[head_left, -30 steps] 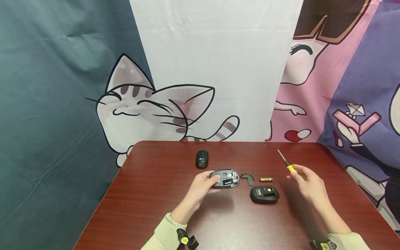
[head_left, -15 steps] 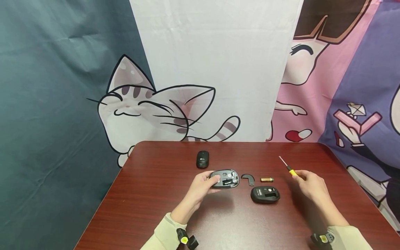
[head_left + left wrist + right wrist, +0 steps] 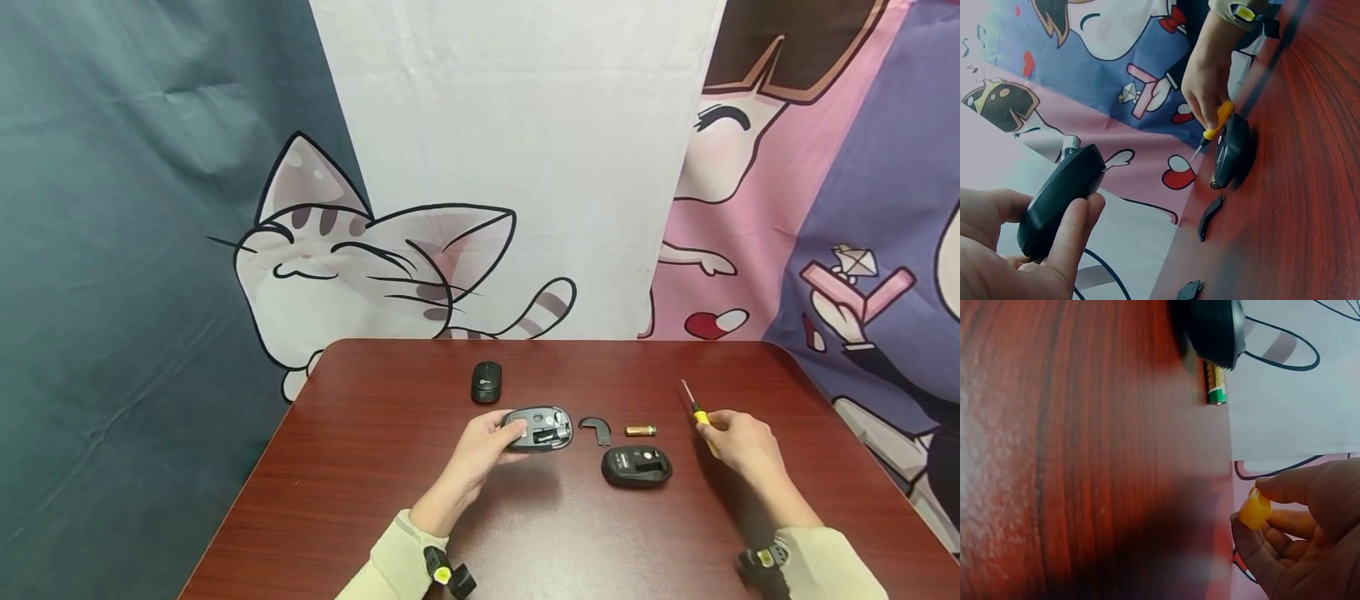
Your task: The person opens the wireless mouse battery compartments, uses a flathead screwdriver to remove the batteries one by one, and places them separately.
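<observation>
Held up over the table, a computer mouse [image 3: 546, 427] shows its underside with the battery bay uncovered. My left hand [image 3: 483, 446] grips its left end, thumb on top. In the left wrist view a pale, battery-like cylinder [image 3: 1071, 145] sticks up from the mouse. My right hand [image 3: 742, 442] pinches a small screwdriver by its yellow handle [image 3: 1255, 511], the thin shaft [image 3: 687, 392] pointing away from me. Between the hands, a second mouse [image 3: 636, 467] lies upside down. Behind it are a gold AA battery [image 3: 640, 431] and a curved dark battery cover [image 3: 597, 430].
A small black mouse [image 3: 486, 382] sits upright towards the back of the reddish-brown table [image 3: 337, 467]. Past the table's far edge hangs a printed cartoon cloth [image 3: 525, 167].
My right hand has come down and slightly right, lowering the screwdriver and turning its shaft more upright in the head view. The left hand and its mouse have stayed nearly still.
</observation>
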The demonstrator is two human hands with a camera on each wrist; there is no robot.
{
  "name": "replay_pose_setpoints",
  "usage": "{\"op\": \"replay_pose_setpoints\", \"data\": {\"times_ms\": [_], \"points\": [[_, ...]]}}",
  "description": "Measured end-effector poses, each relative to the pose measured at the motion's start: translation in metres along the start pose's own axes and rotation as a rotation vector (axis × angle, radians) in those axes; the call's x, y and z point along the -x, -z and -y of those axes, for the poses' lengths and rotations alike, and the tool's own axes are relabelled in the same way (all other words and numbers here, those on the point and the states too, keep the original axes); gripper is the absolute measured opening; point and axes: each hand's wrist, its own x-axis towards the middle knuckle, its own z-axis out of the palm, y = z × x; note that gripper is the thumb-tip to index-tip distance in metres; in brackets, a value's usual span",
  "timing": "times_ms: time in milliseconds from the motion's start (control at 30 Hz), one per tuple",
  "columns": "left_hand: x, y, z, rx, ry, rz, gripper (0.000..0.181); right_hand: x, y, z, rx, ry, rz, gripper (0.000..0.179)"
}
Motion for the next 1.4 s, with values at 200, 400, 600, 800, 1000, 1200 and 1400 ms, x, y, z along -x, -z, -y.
{"op": "replay_pose_setpoints", "data": {"times_ms": [200,400,600,800,1000,1200,1400], "points": [[0.001,-0.001,-0.001,0.002,-0.001,-0.004,0.04,-0.005,-0.006,-0.004,0.005,-0.017,0.025,0.041],[0.0,0.0,0.0,0.0,0.011,-0.006,0.039,-0.007,-0.009,-0.005,0.005,-0.043,0.054,0.041],[0.001,0.0,0.0,0.006,0.01,-0.008,0.039,-0.008,-0.011,-0.005,0.024,-0.056,0.076,0.041],[0.001,-0.002,0.001,0.008,0.015,-0.01,0.039,-0.008,-0.01,-0.005,0.024,-0.107,0.131,0.048],[0.002,-0.002,0.002,0.006,0.02,-0.006,0.038,-0.009,-0.01,-0.006,0.019,-0.116,0.154,0.052],[0.002,-0.002,0.0,0.0,0.021,-0.005,0.039,-0.008,-0.006,-0.005,0.034,-0.115,0.129,0.054],[0.002,-0.001,0.001,-0.014,0.015,-0.003,0.039,-0.001,-0.005,0.007,0.001,-0.053,0.006,0.044]]}}
